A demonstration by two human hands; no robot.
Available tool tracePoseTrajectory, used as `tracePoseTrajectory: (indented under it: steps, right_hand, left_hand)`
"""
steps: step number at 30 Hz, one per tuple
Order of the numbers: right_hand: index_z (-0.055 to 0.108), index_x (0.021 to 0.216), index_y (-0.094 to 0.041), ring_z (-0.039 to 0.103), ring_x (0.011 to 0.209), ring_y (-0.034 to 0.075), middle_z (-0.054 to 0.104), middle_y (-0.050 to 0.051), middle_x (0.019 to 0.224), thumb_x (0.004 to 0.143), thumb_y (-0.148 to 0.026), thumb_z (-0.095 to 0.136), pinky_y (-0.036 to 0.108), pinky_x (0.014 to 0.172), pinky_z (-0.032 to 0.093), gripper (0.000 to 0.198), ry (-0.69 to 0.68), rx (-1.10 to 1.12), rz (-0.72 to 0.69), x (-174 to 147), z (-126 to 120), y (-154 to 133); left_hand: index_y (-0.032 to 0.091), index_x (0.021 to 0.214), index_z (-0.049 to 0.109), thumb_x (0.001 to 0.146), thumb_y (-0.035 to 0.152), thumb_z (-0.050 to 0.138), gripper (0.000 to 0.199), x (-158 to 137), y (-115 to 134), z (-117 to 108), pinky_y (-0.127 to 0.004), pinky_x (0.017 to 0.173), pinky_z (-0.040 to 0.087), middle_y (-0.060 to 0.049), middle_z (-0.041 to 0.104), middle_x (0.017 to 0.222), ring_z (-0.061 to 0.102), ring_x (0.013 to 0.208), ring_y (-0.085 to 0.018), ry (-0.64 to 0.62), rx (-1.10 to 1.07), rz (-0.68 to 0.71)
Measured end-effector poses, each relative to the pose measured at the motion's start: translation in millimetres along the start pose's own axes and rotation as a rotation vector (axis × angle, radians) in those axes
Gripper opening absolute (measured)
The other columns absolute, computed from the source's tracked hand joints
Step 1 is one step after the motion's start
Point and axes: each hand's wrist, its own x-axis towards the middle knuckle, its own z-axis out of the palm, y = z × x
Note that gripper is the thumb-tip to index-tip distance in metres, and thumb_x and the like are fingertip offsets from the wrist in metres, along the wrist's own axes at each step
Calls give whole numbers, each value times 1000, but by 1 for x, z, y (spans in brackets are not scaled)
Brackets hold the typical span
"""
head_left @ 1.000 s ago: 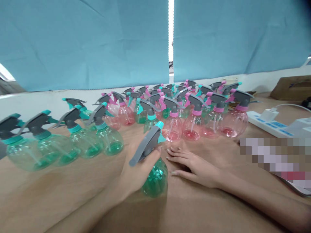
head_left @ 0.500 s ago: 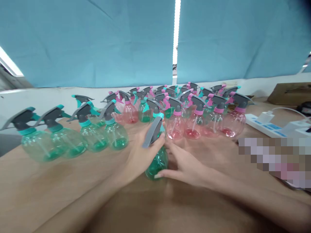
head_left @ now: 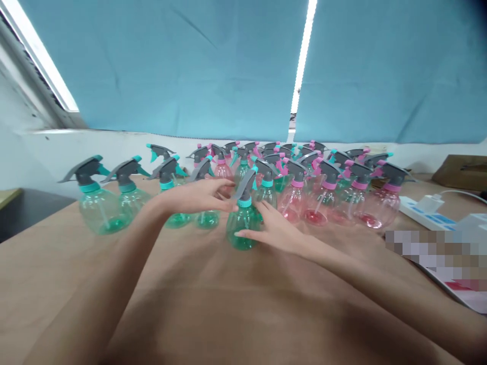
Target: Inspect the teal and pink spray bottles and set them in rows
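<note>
A green spray bottle [head_left: 243, 233] with a grey trigger head and a turquoise collar stands upright on the wooden table in front of me. My right hand [head_left: 279, 229] is around its right side, thumb across the front and the other fingers behind it. Close to the bottle's neck is my left hand [head_left: 201, 195], its fingers spread; the thumb tip is at the collar, and I cannot tell whether it touches. Behind my left hand, a row of green spray bottles [head_left: 101, 210] extends leftward. Pink spray bottles [head_left: 292, 200] stand behind and right of my right hand.
More green and pink spray bottles [head_left: 222, 154] crowd the back near the wall. On the right lie a white power strip [head_left: 426, 213] with plugs and a blurred-out flat item [head_left: 437, 263]. A brown cardboard box [head_left: 462, 172] sits at the back right. Blue curtains [head_left: 190, 66] hang behind.
My left hand has let go of the bottle's trigger head and moved left, its fingers opening. The bottle now stands more upright, with my right hand still on it. The view has shifted left.
</note>
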Motion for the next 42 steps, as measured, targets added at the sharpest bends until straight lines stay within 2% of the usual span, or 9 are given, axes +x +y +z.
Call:
tracePoseTrajectory:
  steps: [4,9,15,18,22,32,38,40,42]
  right_hand:
    - [37,140,-22,50,125,34,52,17,135,77,-64,65,51,98,44,81,0,-1,-2,15,7,1]
    - [36,138,-14,50,126,33,50,21,138,81,-58,66,46,99,44,78,-10,-71,2,31,11,1]
    - [39,134,-12,52,123,38,53,23,131,81,-52,67,51,95,45,72,15,-176,48,38,14,-4]
    - [40,133,-14,51,124,39,54,22,131,80,-48,69,53,93,46,70,33,-225,60,42,15,-6]
    - [42,131,-14,53,121,39,56,22,127,79,-43,71,52,92,47,66,49,-280,73,48,16,-11]
    - [50,123,-13,55,118,39,61,21,122,77,-39,75,50,91,48,58,62,-355,94,54,14,-20]
    - [47,132,-7,52,121,39,60,24,122,76,-41,76,50,93,47,72,90,-347,71,55,17,-18]
    - [45,136,-6,50,124,39,58,24,126,75,-42,77,50,96,46,78,115,-330,47,52,16,-17]
    - [48,135,-9,51,123,37,59,21,127,77,-43,75,49,96,45,73,150,-305,18,45,10,-17]
  left_hand:
    - [20,132,54,85,49,52,55,-13,-5,-16,-32,87,45,-9,64,130,61,113,-29,90,207,-154]
    - [20,129,56,86,48,47,52,-18,-5,-22,-32,84,45,-9,64,127,61,109,-28,97,281,-185]
    - [25,128,57,84,55,47,54,-18,-10,-21,-36,79,46,-9,66,120,61,103,-30,91,288,-254]
    - [27,122,62,83,60,47,53,-16,-14,-19,-36,78,46,-7,68,118,61,102,-30,101,277,-259]
    - [25,117,65,83,58,47,50,-16,-13,-17,-35,76,45,-8,69,115,61,97,-29,108,289,-243]
    - [27,124,58,87,49,46,44,-13,-6,-13,-34,79,43,-7,65,121,61,95,-27,59,311,-236]
    - [25,123,56,86,50,47,46,-5,-15,-10,-33,82,44,-8,61,126,58,108,-27,38,289,-182]
    - [25,123,55,85,52,47,47,-3,-18,-10,-34,81,45,-8,62,125,59,106,-28,31,298,-188]
    - [25,122,56,83,55,47,49,-2,-19,-10,-36,79,45,-9,64,121,60,102,-29,27,313,-209]
